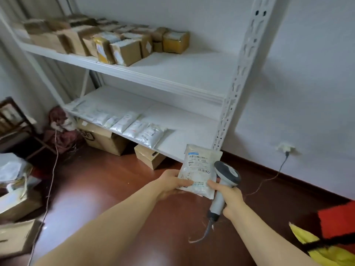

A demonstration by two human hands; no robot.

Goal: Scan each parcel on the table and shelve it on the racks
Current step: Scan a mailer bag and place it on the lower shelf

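A white metal rack (192, 72) fills the upper frame; cardboard boxes (124, 50) crowd its top shelf at upper left, and white mailers (134, 127) line the lower shelf. Below centre, the left hand (172, 182) grasps the bottom edge of a white padded parcel (199, 167). The right hand (229, 197) grips a grey barcode scanner (227, 172), thumb touching the parcel.

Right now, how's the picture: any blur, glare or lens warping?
Head view: the wide lens bows the rack upright and shelves; the cardboard boxes on the upper one are soft and smeared; pale glare sits on the glossy floor; the held parcel and scanner are sharpest, though the parcel's small print is unreadable.
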